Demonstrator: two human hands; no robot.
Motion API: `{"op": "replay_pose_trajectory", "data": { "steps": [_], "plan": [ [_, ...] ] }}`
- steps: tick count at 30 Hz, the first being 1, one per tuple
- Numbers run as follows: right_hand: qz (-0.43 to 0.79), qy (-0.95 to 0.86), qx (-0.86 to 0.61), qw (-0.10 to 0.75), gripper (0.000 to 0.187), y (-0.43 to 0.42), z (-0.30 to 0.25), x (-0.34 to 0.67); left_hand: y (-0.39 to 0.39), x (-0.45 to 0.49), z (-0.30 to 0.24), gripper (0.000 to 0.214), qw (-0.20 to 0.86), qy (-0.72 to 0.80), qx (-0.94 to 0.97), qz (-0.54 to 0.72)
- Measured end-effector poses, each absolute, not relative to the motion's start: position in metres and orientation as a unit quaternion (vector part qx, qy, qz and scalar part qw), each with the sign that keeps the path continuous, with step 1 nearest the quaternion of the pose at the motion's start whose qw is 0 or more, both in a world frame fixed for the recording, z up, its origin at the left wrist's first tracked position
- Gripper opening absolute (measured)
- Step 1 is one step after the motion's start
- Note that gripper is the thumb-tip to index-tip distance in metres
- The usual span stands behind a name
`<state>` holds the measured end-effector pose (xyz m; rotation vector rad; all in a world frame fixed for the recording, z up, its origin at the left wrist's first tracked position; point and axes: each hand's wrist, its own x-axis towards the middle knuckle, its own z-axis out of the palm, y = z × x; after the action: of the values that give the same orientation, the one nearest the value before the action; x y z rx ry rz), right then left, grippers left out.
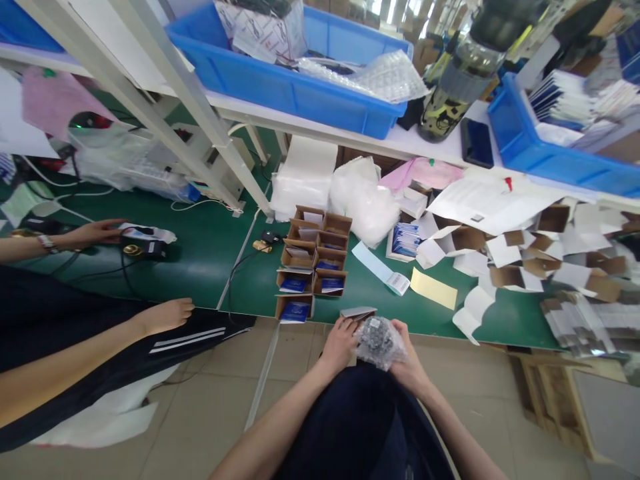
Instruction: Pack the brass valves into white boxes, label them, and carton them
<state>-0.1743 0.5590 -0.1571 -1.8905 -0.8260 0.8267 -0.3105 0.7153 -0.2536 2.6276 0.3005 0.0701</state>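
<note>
Both my hands meet at the near edge of the green table [210, 260], closed round a small dark part wrapped in clear bubble wrap [379, 341]. My left hand [340, 343] grips its left side; my right hand [407, 353] grips its right side and underside. A flat grey carton piece [358, 311] lies just beyond my fingers on the table edge. Ahead of that stand several small open brown boxes [313, 257] holding blue leaflets.
A co-worker sits at left, one hand [165, 315] on the table edge, the other [95, 232] by a small black device. Folded white-and-brown cartons [530, 253] pile up at right. Blue bins [295, 73] sit on the shelf above. A yellow slip [434, 288] lies nearby.
</note>
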Motion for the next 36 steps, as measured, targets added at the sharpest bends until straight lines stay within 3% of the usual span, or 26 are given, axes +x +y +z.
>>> {"op": "replay_pose_trajectory", "data": {
  "steps": [4,11,19,36],
  "plan": [
    [0.321,-0.443,-0.74,0.392,0.07,0.566,-0.178,-0.167,0.719,-0.315,-0.261,0.057,0.259,0.147,0.954,0.04],
    [0.311,-0.626,-0.656,0.285,0.063,0.599,-0.212,-0.147,0.722,-0.326,-0.278,0.048,0.278,0.18,0.943,0.041],
    [0.222,-0.67,-0.677,0.207,0.04,0.595,-0.241,-0.133,0.723,-0.337,-0.27,0.047,0.277,0.127,0.952,0.039],
    [0.167,-0.657,-0.729,0.092,0.052,0.606,-0.227,-0.132,0.74,-0.345,-0.265,0.035,0.287,0.188,0.937,0.069]
  ]
}}
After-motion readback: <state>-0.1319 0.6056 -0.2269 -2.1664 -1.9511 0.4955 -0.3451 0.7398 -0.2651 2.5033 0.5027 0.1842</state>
